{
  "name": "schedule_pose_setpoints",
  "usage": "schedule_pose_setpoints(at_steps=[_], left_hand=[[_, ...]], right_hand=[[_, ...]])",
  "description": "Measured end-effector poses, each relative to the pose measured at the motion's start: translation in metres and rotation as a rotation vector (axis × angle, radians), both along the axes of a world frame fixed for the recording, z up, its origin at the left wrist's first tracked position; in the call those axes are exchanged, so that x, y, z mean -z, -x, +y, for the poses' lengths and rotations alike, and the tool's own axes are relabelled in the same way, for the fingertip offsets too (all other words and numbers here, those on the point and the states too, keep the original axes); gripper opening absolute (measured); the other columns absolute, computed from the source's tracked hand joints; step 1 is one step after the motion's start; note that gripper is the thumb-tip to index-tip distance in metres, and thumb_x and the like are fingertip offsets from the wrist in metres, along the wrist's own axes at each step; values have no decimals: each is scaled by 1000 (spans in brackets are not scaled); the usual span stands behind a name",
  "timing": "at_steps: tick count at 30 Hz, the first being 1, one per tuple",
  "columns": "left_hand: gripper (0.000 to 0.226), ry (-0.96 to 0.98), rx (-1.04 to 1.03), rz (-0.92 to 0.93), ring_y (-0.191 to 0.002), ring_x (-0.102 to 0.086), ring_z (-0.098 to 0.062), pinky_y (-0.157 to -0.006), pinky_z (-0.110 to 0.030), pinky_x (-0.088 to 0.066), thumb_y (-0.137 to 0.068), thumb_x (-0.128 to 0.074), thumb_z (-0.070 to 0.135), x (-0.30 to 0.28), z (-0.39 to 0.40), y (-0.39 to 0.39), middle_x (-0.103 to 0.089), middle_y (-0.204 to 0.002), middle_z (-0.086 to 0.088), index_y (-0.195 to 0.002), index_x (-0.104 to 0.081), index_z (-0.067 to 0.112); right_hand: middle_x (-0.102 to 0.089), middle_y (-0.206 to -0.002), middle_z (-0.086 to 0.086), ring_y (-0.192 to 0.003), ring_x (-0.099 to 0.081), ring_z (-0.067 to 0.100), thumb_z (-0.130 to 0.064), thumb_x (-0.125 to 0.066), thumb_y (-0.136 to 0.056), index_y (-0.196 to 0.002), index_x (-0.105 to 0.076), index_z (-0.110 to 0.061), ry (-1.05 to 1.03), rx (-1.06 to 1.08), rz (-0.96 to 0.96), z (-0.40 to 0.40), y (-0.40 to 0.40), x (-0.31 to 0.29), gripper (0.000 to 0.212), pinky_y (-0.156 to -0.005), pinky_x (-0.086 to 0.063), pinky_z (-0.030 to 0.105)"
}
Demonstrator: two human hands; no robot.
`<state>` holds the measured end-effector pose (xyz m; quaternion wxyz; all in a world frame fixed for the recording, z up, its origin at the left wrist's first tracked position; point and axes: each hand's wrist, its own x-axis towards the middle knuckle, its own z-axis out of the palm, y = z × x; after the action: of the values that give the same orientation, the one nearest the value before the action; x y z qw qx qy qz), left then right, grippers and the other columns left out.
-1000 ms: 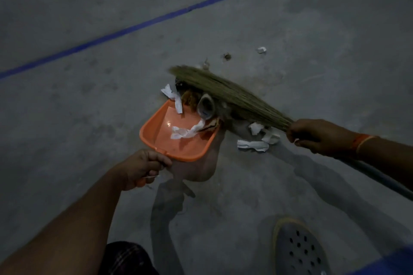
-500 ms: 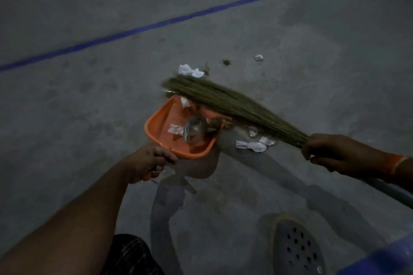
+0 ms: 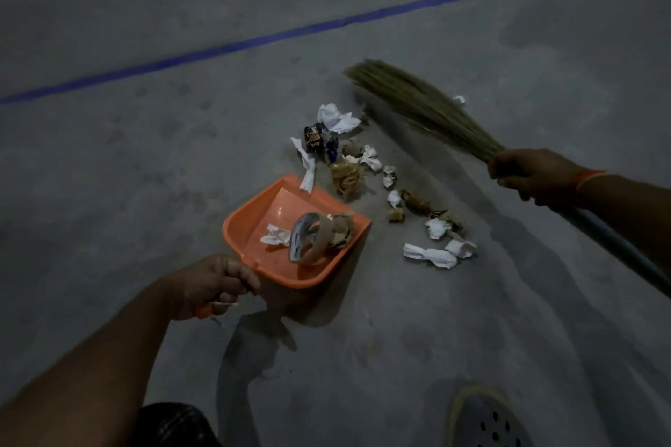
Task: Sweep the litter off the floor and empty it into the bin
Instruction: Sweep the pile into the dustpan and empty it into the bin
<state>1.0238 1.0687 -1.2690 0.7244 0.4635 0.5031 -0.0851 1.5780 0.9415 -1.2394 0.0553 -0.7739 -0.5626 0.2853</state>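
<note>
An orange dustpan (image 3: pixel 276 214) is being held by its handle in the left hand (image 3: pixel 214 285), fingers curled tight around it, its open lip facing a scatter of litter (image 3: pixel 366 170) on the grey floor (image 3: pixel 145 163). A tape roll (image 3: pixel 308 241) and a few paper scraps are lying inside the pan. The broom (image 3: pixel 425 109) is being gripped in the right hand (image 3: pixel 533 176), closed around the base of the bristles, with the blurred bristle tips being carried beyond the litter, towards a blue line (image 3: pixel 254 42) that is crossing the floor. Crumpled white paper, wrappers and brown scraps are lying between pan and broom, one strip touching the pan's lip. A perforated shoe (image 3: pixel 490 421) is being shown at the bottom edge.
</note>
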Motion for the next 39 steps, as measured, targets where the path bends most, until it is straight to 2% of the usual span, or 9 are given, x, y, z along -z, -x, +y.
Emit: schedule_pose_setpoints(at_steps=[2, 4, 8, 13, 19, 24, 31, 34, 39], left_hand=[[18, -5, -51, 6, -38, -35, -6, -38, -13, -25, -79, -57, -8, 3, 5, 1, -50, -51, -3, -83, -73, -2], [34, -25, -96, 19, -39, -35, -6, -38, -13, -26, -89, -46, -16, 5, 10, -3, -56, -56, -3, -81, -74, 1], [43, -31, -120, 32, -40, -36, -6, -39, -13, -26, -92, -41, -16, 8, 22, -7, -54, -65, -6, -82, -77, 5], [32, -46, -118, 54, -35, -35, -3, -32, -12, -28, -92, -36, -19, 0, 21, -24, -56, -56, -3, -91, -65, -5], [41, -67, -125, 53, -38, -37, -5, -36, -14, -30, -91, -42, -18, 7, 22, -21, -56, -62, -9, -79, -75, 4], [28, -83, -118, 45, -36, -37, -3, -32, -14, -28, -92, -39, -17, 1, 14, -25, -62, -58, -4, -94, -64, -5], [24, -97, -83, 26, -34, -37, -3, -30, -15, -30, -94, -38, -17, -9, 5, -20, -57, -48, 1, -101, -60, -8], [24, -112, -81, 25, -32, -36, -3, -30, -15, -30, -94, -38, -17, -11, 3, -11, -55, -46, 1, -102, -60, -9], [33, -112, -139, 2, -38, -39, -5, -33, -16, -31, -93, -40, -18, -3, 3, 17, -60, -58, -5, -89, -69, -4]], right_hand=[[-66, -91, 3, -61, -67, 21, -17, -59, -95, -98, -59, -30, 56, -57, -46, 18, -2, 11, 13, -46, -52, 30], [-66, -87, 4, -59, -66, 21, -18, -59, -95, -95, -58, -30, 122, -152, -103, 29, 1, 19, 12, -46, -51, 29], [-63, -85, -1, -58, -64, 18, -19, -58, -94, -93, -58, -32, 130, -292, -141, 29, 9, 30, 14, -46, -47, 19], [-58, -99, -6, -88, -58, 16, -18, -68, -86, -91, -56, -40, 111, -433, -114, 5, 26, 49, 25, -74, -44, 28], [-47, -94, -21, -82, -49, 1, -25, -66, -87, -91, -51, -47, 59, -544, -68, -33, 44, 58, 27, -66, -28, 5], [-46, -98, -23, -84, -45, -14, -28, -65, -88, -93, -52, -47, 12, -550, -19, -59, 56, 53, 24, -68, -29, 4], [-50, -102, -22, -85, -54, -3, -24, -64, -90, -95, -52, -46, -42, -494, 21, -96, 66, 27, 25, -67, -41, 13], [-51, -99, -21, -82, -57, 0, -21, -65, -89, -94, -54, -43, -81, -462, 24, -109, 70, 14, 26, -61, -41, 10], [-50, -101, -22, -82, -60, 2, -15, -66, -90, -93, -56, -41, -79, -413, 35, -108, 82, -1, 28, -61, -44, 10]])
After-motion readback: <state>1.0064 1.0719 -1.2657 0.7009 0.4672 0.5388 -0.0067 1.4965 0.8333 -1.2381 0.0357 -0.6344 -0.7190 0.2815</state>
